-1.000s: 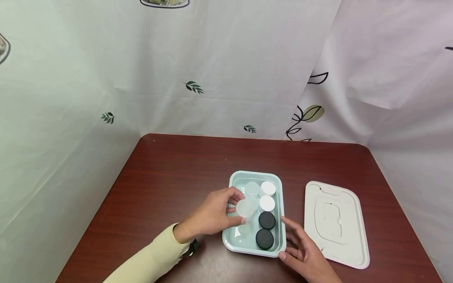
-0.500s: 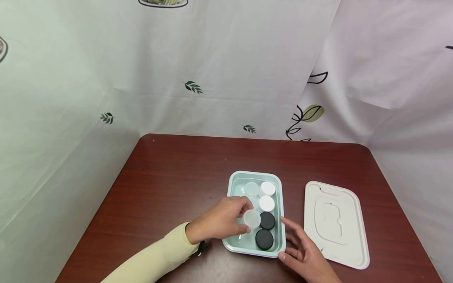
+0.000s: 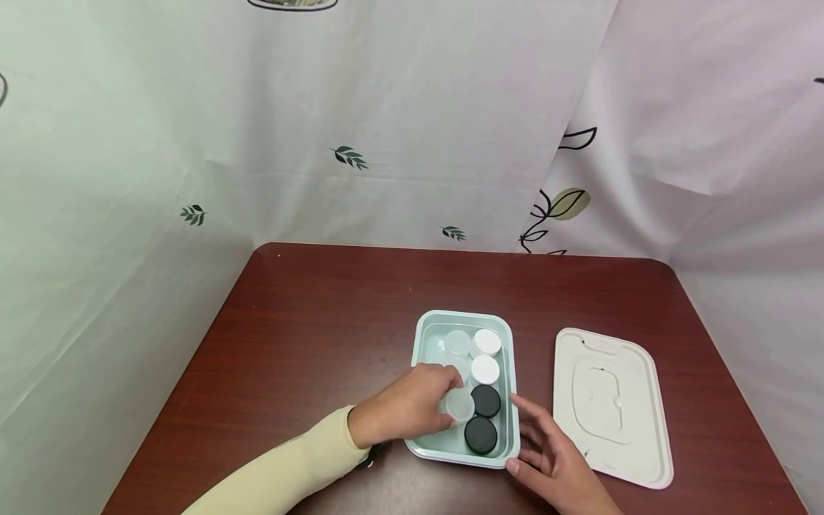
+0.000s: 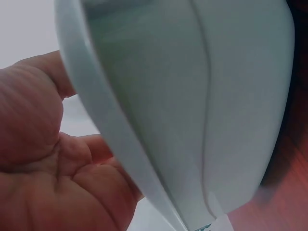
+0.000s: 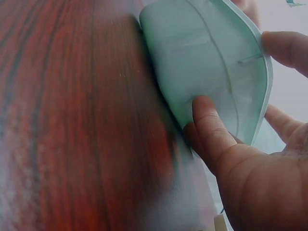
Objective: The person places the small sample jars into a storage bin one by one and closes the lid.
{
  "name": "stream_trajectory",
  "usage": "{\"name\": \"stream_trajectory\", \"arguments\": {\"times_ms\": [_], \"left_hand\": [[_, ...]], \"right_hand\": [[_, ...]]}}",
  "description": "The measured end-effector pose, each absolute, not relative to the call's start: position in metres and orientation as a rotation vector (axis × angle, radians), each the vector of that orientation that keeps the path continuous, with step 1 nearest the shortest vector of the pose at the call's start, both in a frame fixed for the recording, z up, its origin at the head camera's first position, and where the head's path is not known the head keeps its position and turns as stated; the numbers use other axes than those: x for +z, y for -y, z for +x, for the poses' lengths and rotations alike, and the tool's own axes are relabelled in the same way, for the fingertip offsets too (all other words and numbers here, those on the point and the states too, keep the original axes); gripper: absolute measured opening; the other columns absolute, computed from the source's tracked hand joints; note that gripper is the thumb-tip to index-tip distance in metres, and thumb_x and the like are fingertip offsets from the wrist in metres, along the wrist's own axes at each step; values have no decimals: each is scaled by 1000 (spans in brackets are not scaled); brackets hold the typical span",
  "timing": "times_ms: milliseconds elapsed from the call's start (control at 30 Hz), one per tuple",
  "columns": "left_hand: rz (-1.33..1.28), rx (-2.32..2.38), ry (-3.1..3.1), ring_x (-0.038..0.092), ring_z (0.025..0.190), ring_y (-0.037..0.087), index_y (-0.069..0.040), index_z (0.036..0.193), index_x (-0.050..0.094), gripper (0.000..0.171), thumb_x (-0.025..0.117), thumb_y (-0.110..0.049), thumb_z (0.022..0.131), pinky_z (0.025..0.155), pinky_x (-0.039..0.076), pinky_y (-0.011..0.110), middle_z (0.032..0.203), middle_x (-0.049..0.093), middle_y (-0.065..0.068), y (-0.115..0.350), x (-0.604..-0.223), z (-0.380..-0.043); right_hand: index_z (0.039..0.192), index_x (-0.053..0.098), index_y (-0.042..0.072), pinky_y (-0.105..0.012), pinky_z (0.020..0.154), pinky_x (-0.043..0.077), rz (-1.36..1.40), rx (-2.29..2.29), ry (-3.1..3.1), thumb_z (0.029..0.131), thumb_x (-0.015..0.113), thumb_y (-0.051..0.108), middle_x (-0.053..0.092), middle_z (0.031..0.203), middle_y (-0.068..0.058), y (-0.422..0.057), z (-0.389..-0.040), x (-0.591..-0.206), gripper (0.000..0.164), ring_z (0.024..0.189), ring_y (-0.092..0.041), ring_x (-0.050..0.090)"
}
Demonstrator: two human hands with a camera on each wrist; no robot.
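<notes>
In the head view, my left hand (image 3: 421,402) reaches over the near left side of a pale mint plastic tub (image 3: 421,449). Its thumb and fingers pinch a small translucent round container (image 3: 460,405), low inside the tub beside the black-lidded ones. My right hand (image 3: 552,458) rests against the tub's right side, thumb by the near right corner. The right wrist view has its fingertips touching the outer wall and rim. Inside stand two white-lidded containers (image 3: 486,370), two black-lidded ones (image 3: 481,435) and translucent ones (image 3: 458,344), one partly hidden by my left hand. In the left wrist view, the tub wall (image 4: 159,96) hides the fingertips.
A white rectangular lid (image 3: 611,408) lies on the dark red-brown table (image 3: 322,307), right of the tub and close to my right hand. Patterned cloth (image 3: 399,129) hangs behind the table and along both sides.
My left hand has moved right and toward the near side, bringing the translucent container down beside the black-lidded ones. The right hand has stayed at the tub's side.
</notes>
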State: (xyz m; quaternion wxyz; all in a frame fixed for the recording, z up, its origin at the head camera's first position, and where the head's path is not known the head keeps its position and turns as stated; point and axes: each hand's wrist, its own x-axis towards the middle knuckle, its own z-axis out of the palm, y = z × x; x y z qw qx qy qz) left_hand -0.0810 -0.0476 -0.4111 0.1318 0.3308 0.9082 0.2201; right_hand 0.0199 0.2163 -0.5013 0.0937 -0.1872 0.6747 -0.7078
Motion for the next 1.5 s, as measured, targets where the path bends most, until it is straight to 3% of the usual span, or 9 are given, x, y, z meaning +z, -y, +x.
{"name": "stream_trajectory", "arguments": {"times_ms": [367,667,933,1267,1500], "left_hand": [[913,479,-2687,60,72,9,-12,109,67,40,89,-9,76,62,49,23,90,73,0,41,-411,-77],[951,397,-2714,54,62,9,-13,92,58,33,86,-6,76,51,42,24,76,64,-1,41,-411,-75],[982,359,-2746,54,57,11,-12,89,55,31,82,-4,76,47,41,24,74,63,1,40,-412,-71],[996,367,-2758,53,60,10,-12,88,57,30,84,-6,75,49,40,24,74,64,0,41,-411,-70],[958,391,-2766,57,64,10,-13,93,61,34,91,-17,76,53,44,25,79,67,0,43,-405,-69]], "right_hand": [[164,22,-2,-33,96,61,-561,-2094,-2008,97,64,-13,47,157,-3,-216,20,-500,81,133,-8,62],[164,23,-2,-32,97,61,-575,-2088,-2020,96,65,-13,47,158,-3,-215,20,-500,81,134,-8,61],[164,23,-2,-33,97,61,-567,-2086,-2019,96,65,-13,48,157,-7,-214,20,-497,81,133,-10,62],[164,22,-3,-32,96,61,-570,-2077,-2028,96,66,-12,48,156,-4,-214,20,-496,81,133,-8,62],[164,23,-2,-32,96,61,-567,-2068,-2045,96,66,-12,47,158,-2,-215,20,-496,81,133,-8,62]]}}
